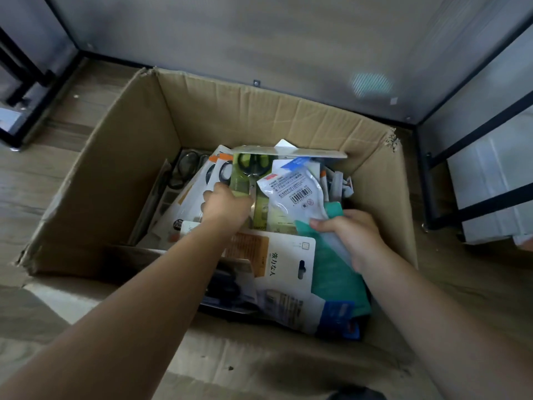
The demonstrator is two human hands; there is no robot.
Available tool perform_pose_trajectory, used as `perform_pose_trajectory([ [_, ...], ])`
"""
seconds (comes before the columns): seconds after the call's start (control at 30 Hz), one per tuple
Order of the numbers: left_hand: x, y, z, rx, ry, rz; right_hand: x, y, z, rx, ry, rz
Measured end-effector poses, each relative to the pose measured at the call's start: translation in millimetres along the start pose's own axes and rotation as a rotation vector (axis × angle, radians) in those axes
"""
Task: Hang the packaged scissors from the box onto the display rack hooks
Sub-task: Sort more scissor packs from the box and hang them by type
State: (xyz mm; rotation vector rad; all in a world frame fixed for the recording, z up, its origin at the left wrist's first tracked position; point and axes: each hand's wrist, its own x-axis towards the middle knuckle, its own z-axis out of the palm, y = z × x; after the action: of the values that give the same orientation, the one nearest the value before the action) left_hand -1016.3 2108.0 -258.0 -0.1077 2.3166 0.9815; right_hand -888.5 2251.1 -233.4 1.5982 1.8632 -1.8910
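Nearest, a white card pack [284, 264] lies at the near end of the open cardboard box [121, 157]. Beyond it, the right hand [350, 235] curls its fingers [323, 225] round a clear barcoded pack [294, 194] and a teal pack [334, 272]. The left hand [227, 207] grips the green packaged scissors [251, 171], fingers wrapped over the card's lower half; dark handles show above them

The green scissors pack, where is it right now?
Head view: the green scissors pack stands mid-box, gripped by the left hand, just left of the white barcode pouch.
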Motion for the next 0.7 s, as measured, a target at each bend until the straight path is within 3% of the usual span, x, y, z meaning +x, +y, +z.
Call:
perform_pose_trajectory([
  [0.13,11.1,-5.5,-12.4,-0.221,-0.039,-0.131,6.2,-9.7,0.4,-0.153,-0.143,-0.124],
  [0.3,13.4,-7.3,-22.5,-0.355,-0.134,-0.205,18.5,-12.7,18.4,-0.037,-0.315,0.031],
  [0.4,4.7,-5.3,-13.4,-0.229,-0.163,-0.139,24.8,-14.0,20.0,-0.014,-0.364,0.087],
  [0.53,-2.8,-7.2,4.8,-0.135,-0.123,0.041,27.5,-9.0,17.3,-0.004,-0.326,0.023],
  [0.7,-6.7,-7.6,-4.9,-0.393,-0.187,0.004,25.4,-1.0,9.8,0.089,-0.336,-0.021],
])
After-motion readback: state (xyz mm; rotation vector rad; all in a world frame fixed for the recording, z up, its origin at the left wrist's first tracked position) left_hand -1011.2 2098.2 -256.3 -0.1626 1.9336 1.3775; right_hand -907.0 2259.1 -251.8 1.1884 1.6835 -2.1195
